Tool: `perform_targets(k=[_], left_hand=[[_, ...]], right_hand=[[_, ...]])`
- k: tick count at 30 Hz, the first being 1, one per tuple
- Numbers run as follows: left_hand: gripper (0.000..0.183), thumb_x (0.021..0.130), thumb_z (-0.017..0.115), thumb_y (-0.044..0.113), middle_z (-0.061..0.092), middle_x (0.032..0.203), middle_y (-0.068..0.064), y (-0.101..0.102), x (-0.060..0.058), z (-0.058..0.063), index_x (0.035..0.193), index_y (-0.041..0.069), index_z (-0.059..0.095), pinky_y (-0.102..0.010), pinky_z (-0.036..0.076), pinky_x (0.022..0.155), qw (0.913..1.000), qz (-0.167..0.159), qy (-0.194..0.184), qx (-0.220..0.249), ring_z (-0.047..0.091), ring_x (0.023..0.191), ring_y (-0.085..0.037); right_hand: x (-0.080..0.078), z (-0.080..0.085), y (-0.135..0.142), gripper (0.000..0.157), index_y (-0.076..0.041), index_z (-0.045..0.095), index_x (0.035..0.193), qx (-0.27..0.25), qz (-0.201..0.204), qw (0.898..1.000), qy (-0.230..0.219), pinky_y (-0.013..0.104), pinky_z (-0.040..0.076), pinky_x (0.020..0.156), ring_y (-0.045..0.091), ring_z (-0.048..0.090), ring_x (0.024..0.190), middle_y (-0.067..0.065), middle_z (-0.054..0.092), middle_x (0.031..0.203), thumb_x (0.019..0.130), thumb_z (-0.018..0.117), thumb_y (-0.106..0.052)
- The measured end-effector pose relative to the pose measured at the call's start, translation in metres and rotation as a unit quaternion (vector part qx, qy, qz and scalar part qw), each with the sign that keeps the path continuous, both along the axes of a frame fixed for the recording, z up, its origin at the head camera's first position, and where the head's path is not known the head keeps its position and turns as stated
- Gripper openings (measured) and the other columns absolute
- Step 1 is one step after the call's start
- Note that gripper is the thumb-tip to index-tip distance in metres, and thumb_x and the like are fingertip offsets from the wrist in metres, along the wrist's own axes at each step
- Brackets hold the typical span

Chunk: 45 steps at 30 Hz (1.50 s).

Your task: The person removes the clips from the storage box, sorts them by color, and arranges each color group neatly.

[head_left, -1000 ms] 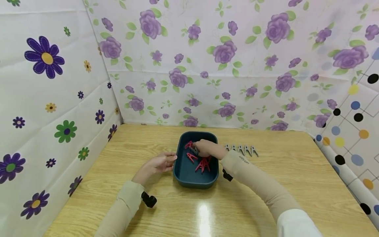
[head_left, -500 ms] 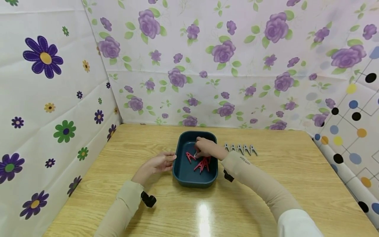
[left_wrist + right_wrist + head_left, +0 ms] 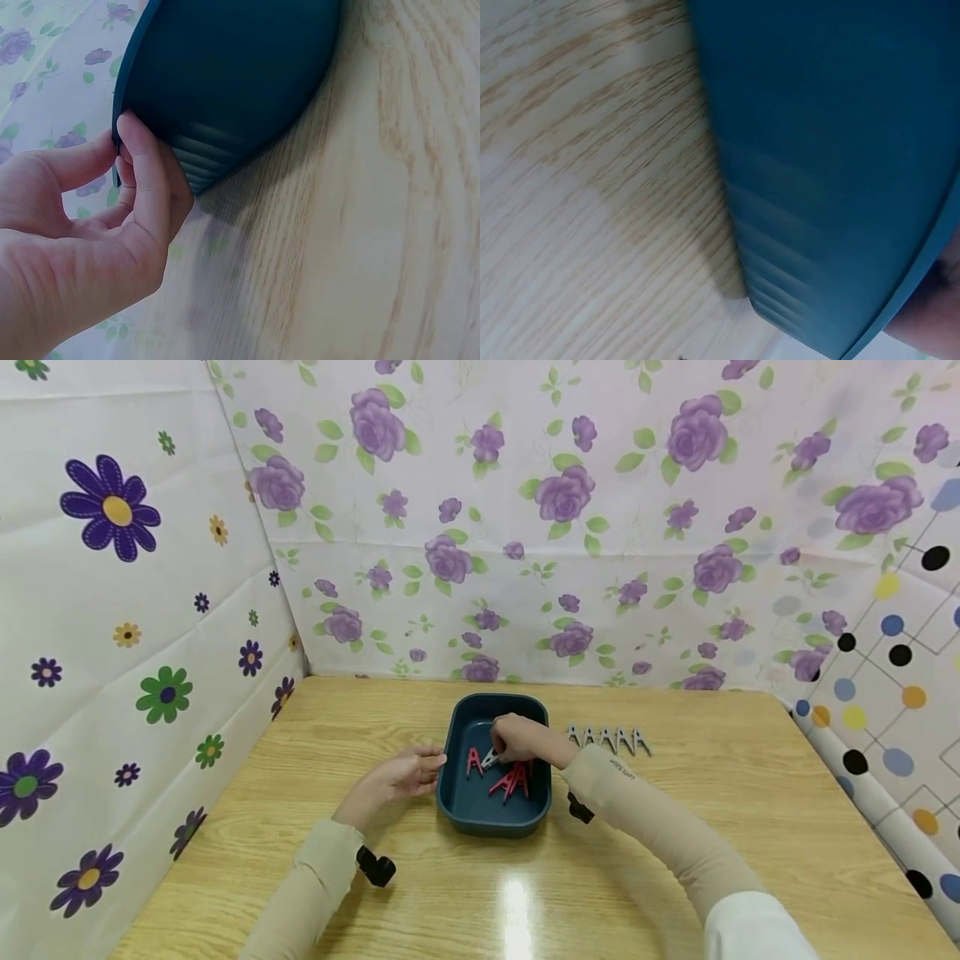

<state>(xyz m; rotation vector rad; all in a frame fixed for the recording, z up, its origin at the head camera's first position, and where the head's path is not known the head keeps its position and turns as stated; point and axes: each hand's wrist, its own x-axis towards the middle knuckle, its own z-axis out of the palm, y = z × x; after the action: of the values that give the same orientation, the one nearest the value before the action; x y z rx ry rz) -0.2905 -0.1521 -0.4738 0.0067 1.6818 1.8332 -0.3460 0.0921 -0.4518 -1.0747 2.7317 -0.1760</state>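
Note:
A dark teal plastic box [image 3: 491, 821] stands on the wooden table. My left hand [image 3: 412, 772] pinches its left rim between thumb and fingers; the left wrist view shows the thumb and fingertips on the box's edge [image 3: 240, 75]. Over the right wall reaches my right hand [image 3: 519, 737], its fingers down inside, holding a grey clothespin [image 3: 491, 759]. Left of that clothespin lies a single red clothespin [image 3: 474, 762], and a cluster of red clothespins [image 3: 512, 782] lies below the hand. In the right wrist view the box wall [image 3: 832, 150] hides most of the hand.
Several grey clothespins [image 3: 606, 740] stand in a row on the table right of the box, partly behind the right forearm. A flowered cloth [image 3: 480, 593] hangs along the table's [image 3: 360, 710] back edge. Patterned cloths also hang at the left and right sides.
My right hand has shifted slightly within the box, and the grey clothespin shows more clearly below its fingers. The single red clothespin has turned. A red one near the fingertips is out of sight.

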Motion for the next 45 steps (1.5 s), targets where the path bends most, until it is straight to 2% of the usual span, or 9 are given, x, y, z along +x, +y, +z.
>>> perform_targets(k=[6, 11, 15, 21, 25, 29, 36, 39, 45], left_hand=[[0.028, 0.101, 0.050, 0.013, 0.064, 0.091, 0.001, 0.000, 0.001, 0.001, 0.125, 0.000, 0.044, -0.021, 0.052, 0.067, 1.0000, -0.002, 0.001, 0.001, 0.061, 0.075, -0.007], [0.032, 0.101, 0.049, 0.013, 0.064, 0.092, 0.001, 0.000, 0.001, 0.000, 0.129, -0.001, 0.042, -0.021, 0.052, 0.067, 1.0000, 0.001, 0.002, -0.005, 0.061, 0.076, -0.008], [0.032, 0.101, 0.049, 0.013, 0.064, 0.092, 0.001, 0.000, 0.001, 0.000, 0.129, -0.001, 0.042, -0.021, 0.052, 0.068, 1.0000, 0.004, 0.002, -0.005, 0.061, 0.077, -0.008], [0.031, 0.101, 0.050, 0.013, 0.064, 0.093, 0.002, 0.000, 0.000, 0.000, 0.129, 0.000, 0.043, -0.021, 0.052, 0.070, 1.0000, 0.002, -0.001, -0.004, 0.061, 0.079, -0.008], [0.028, 0.101, 0.049, 0.012, 0.064, 0.092, 0.002, 0.000, 0.000, 0.000, 0.126, 0.001, 0.044, -0.021, 0.052, 0.069, 1.0000, -0.002, -0.002, 0.001, 0.061, 0.079, -0.008], [0.023, 0.102, 0.048, 0.011, 0.064, 0.091, 0.001, 0.000, 0.000, 0.000, 0.123, 0.001, 0.046, -0.021, 0.053, 0.068, 1.0000, -0.005, -0.001, 0.001, 0.062, 0.078, -0.008], [0.015, 0.101, 0.049, 0.011, 0.064, 0.089, 0.002, 0.000, 0.000, 0.001, 0.115, 0.005, 0.050, -0.021, 0.053, 0.068, 1.0000, 0.000, 0.002, -0.003, 0.061, 0.076, -0.008], [0.018, 0.101, 0.048, 0.010, 0.064, 0.090, 0.002, 0.001, 0.000, 0.001, 0.118, 0.004, 0.048, -0.022, 0.053, 0.068, 1.0000, 0.001, 0.001, -0.005, 0.062, 0.076, -0.008], [0.032, 0.101, 0.050, 0.011, 0.064, 0.092, 0.001, 0.002, 0.002, 0.005, 0.129, -0.001, 0.043, -0.022, 0.052, 0.069, 0.9996, 0.011, -0.004, -0.024, 0.061, 0.078, -0.009]], right_hand=[[0.002, 0.005, 0.004, 0.014, -0.017, 0.062, 0.079, -0.019, -0.007, 1.000, -0.004, 0.023, 0.046, 0.064, 0.008, 0.054, 0.067, -0.003, 0.061, 0.079, 0.087, 0.073, -0.019], [0.002, 0.008, 0.010, 0.014, -0.014, 0.060, 0.093, -0.051, -0.007, 0.999, -0.012, 0.028, 0.048, 0.069, 0.012, 0.058, 0.078, 0.001, 0.062, 0.090, 0.088, 0.072, -0.019], [0.000, 0.008, 0.017, 0.024, -0.008, 0.065, 0.106, -0.077, 0.002, 0.997, -0.001, 0.030, 0.052, 0.075, 0.015, 0.062, 0.085, 0.005, 0.066, 0.099, 0.088, 0.072, -0.021], [0.000, 0.009, 0.027, 0.018, -0.010, 0.069, 0.099, -0.122, 0.016, 0.992, 0.034, 0.024, 0.050, 0.067, 0.009, 0.057, 0.073, 0.004, 0.064, 0.090, 0.088, 0.071, -0.024], [0.003, 0.011, 0.033, 0.020, -0.005, 0.069, 0.100, -0.163, 0.027, 0.985, 0.054, 0.023, 0.051, 0.067, 0.014, 0.059, 0.074, 0.008, 0.063, 0.090, 0.088, 0.071, -0.022], [0.006, 0.011, 0.038, 0.021, -0.004, 0.069, 0.103, -0.185, 0.031, 0.981, 0.054, 0.023, 0.050, 0.067, 0.019, 0.061, 0.077, 0.012, 0.063, 0.093, 0.089, 0.069, -0.019], [0.011, 0.010, 0.045, 0.024, -0.006, 0.068, 0.107, -0.194, 0.012, 0.979, 0.059, 0.028, 0.051, 0.072, 0.018, 0.059, 0.082, 0.009, 0.061, 0.097, 0.085, 0.069, -0.014], [0.014, 0.008, 0.050, 0.024, -0.006, 0.067, 0.108, -0.202, 0.001, 0.978, 0.058, 0.029, 0.050, 0.072, 0.019, 0.059, 0.082, 0.009, 0.061, 0.098, 0.086, 0.069, -0.014], [0.020, 0.006, 0.059, 0.025, -0.001, 0.066, 0.108, -0.234, -0.032, 0.970, 0.058, 0.028, 0.046, 0.065, 0.021, 0.055, 0.075, 0.017, 0.061, 0.093, 0.087, 0.069, -0.015]])
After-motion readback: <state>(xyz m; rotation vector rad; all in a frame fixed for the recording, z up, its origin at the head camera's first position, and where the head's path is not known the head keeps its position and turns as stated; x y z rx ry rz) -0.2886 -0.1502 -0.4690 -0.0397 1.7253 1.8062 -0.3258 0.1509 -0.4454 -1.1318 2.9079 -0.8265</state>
